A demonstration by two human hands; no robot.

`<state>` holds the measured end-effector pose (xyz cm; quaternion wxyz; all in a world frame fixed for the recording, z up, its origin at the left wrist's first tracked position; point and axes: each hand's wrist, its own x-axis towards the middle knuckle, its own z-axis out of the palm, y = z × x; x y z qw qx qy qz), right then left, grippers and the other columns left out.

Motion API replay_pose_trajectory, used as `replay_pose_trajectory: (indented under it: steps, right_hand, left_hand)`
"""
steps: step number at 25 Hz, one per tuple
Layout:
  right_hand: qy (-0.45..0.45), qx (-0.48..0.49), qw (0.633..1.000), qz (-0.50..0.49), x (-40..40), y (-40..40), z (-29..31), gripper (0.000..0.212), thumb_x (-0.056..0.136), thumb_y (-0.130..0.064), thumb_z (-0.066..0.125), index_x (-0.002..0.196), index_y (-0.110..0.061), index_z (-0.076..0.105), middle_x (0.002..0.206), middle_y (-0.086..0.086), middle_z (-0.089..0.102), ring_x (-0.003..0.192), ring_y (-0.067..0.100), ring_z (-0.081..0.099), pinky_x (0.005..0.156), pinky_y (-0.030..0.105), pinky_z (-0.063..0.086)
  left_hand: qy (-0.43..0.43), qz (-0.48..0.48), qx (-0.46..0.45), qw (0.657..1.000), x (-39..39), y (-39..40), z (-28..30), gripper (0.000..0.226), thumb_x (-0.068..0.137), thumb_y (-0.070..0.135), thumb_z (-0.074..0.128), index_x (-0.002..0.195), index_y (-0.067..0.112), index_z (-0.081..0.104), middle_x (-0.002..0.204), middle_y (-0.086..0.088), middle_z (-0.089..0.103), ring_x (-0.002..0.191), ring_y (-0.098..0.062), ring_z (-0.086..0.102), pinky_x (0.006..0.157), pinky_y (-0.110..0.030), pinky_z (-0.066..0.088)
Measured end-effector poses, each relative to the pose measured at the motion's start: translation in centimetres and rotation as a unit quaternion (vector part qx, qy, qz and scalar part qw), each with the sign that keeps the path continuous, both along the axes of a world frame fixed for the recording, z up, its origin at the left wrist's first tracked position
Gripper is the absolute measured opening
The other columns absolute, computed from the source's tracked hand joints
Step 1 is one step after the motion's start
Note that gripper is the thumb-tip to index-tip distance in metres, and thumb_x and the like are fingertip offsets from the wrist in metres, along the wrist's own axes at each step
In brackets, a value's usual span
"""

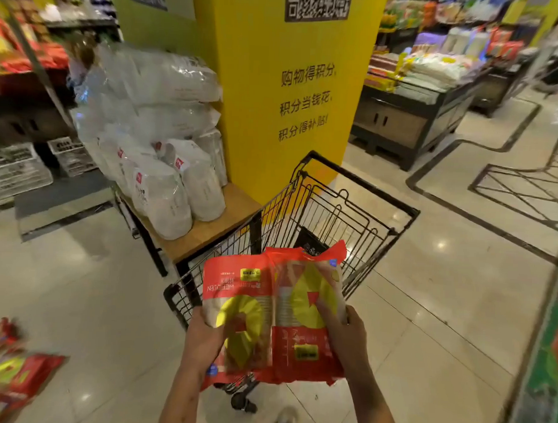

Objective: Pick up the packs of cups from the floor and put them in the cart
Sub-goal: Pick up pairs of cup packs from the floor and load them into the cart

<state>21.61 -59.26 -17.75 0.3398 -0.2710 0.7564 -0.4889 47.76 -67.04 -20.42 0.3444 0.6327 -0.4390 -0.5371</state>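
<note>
More red packs point(12, 369) lie on the floor point(107, 299) at left, white bags point(164, 174) beside the cart point(319, 213). Left hand point(203, 336) and right hand point(345, 335) each grip a side of two cup packs point(273, 310) over it.

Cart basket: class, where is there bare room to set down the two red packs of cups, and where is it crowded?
The cart basket looks bare from its far rim back to the red packs of cups, held by the left hand and right hand. Crowded: the wooden stand piled with white packs.
</note>
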Motion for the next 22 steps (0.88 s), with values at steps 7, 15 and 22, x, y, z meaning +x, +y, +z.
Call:
replay_pose_trajectory:
  steps: [7, 15, 22]
  right_hand:
    - [0.002, 0.035, 0.992, 0.124, -7.5, -14.3, -2.0, 0.037, 0.081, -0.05, 0.081, 0.102, -0.022, 0.069, 0.085, -0.008, 0.074, 0.066, -0.004, 0.07, 0.055, 0.015, 0.052]
    - [0.078, 0.129, 0.959, 0.239, -14.8, -28.1, -6.7, 0.046, 0.076, -0.062, 0.078, 0.093, -0.02, 0.069, 0.084, -0.004, 0.072, 0.077, 0.012, 0.067, 0.066, 0.032, 0.051]
    - [0.084, 0.229, 0.916, 0.319, -19.3, -35.0, -16.0, 0.04, 0.077, -0.059, 0.079, 0.077, -0.023, 0.06, 0.071, -0.007, 0.061, 0.064, 0.005, 0.055, 0.064, 0.032, 0.046]
  left_hand:
    - [0.003, 0.08, 0.049, 0.996, -5.9, -8.2, -3.6, 0.078, 0.059, 0.044, 0.095, 0.12, 0.018, 0.056, 0.107, -0.002, 0.072, 0.092, -0.021, 0.073, 0.082, -0.042, 0.059]
    - [-0.012, 0.215, 0.141, 0.966, -7.4, -11.7, -9.2, 0.083, 0.049, 0.052, 0.097, 0.115, 0.019, 0.059, 0.101, -0.004, 0.076, 0.087, -0.023, 0.075, 0.078, -0.042, 0.062]
    - [-0.033, 0.298, 0.272, 0.915, -7.7, -11.1, -17.7, 0.066, 0.057, 0.026, 0.098, 0.109, 0.009, 0.061, 0.101, -0.011, 0.074, 0.08, -0.023, 0.073, 0.066, -0.033, 0.06]
